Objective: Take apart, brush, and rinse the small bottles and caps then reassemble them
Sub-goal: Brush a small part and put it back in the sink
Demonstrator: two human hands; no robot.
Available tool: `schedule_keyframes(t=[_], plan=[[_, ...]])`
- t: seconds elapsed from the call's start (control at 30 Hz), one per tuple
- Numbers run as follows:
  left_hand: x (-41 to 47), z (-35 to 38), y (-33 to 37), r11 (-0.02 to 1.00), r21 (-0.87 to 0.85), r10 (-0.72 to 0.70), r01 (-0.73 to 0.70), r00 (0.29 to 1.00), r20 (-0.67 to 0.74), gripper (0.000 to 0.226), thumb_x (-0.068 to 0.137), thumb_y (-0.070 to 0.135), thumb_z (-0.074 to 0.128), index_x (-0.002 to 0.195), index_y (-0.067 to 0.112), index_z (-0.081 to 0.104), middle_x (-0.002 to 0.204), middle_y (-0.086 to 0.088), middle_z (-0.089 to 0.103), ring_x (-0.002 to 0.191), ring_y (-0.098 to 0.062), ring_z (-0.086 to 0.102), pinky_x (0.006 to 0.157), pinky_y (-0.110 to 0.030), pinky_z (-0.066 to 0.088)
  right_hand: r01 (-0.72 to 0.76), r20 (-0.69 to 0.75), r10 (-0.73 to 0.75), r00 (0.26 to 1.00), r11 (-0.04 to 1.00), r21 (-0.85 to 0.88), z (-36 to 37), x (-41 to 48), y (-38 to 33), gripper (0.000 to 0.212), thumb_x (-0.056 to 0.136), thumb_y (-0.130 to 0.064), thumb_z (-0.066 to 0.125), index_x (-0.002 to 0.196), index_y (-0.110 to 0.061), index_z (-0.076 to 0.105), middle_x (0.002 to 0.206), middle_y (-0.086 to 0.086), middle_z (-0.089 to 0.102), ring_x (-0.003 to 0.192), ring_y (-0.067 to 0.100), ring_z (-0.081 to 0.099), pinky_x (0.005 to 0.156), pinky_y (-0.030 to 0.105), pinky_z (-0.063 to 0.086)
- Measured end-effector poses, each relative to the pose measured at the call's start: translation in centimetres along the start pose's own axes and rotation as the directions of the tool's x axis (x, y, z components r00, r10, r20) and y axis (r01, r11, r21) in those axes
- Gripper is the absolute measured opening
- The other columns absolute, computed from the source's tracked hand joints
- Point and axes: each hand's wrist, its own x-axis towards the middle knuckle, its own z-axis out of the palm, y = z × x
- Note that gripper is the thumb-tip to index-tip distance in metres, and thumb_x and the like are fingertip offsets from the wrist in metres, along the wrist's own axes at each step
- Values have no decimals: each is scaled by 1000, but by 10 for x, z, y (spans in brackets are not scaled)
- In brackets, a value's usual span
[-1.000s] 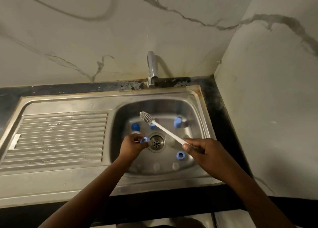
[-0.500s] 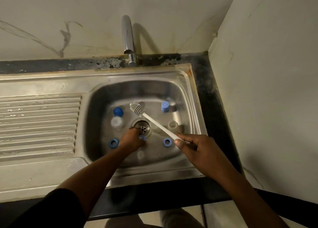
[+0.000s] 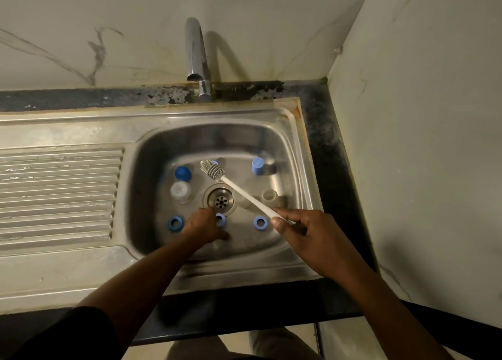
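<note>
- Down went the left hand since a second before, from above the drain to the basin floor, and the blue cap it had lifted now sat low at its fingertips.
- Whether those fingers pinched that cap or merely touched it, I could not tell; the hand hid half of it.
- Over on the other side, the right hand was curled round the end of the brush, with the white handle slanting up and left across the drain and the bristled head near the back of the basin.
- Along the front row, the left ring cap and the right ring cap lay flat, one either side of the left hand.
- Back left sat the dark blue cap, with the clear bottle just in front of it.
- Back right stood the pale blue cap.
- Right of the drain were the far-right bottle and the half-hidden bottle, which was crossed by the brush handle.
- The tap curved over the back rim of the sink, and the ribbed drainboard lay to the left.
</note>
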Motion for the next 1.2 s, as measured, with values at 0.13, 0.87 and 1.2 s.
schedule_keyframes(t=[0.13,0.87,1.2], plan=[[-3,1,2,998,-54,-30,36,992,121,41,79,25,94,99,12,60,81,-1,69,54,-10,69,44,-20,47,11,8,-11,1000,1000,-7,-3,1,-3,30,98,-57,62,126,-52,69,102,-31,75,96,-5,71,88,25,59],[-153,-161,-79,-87,-963,-79,-253,966,-247,20,99,15,71,100,-5,73,81,-13,72,78,-24,76,75,-34,67,257,38,-257,966,966,-17,13,-4,-85,27,99,-67,50,123,-73,58,98,-3,78,90,14,75,86,47,61],[-183,-224,-118,-168,-916,-85,-364,931,-354,44,85,35,85,103,-3,73,81,-14,71,81,-28,75,77,-36,65,285,29,-284,958,953,-106,30,-4,-136,28,101,-56,59,127,-57,68,100,-17,78,90,4,74,85,39,63]])
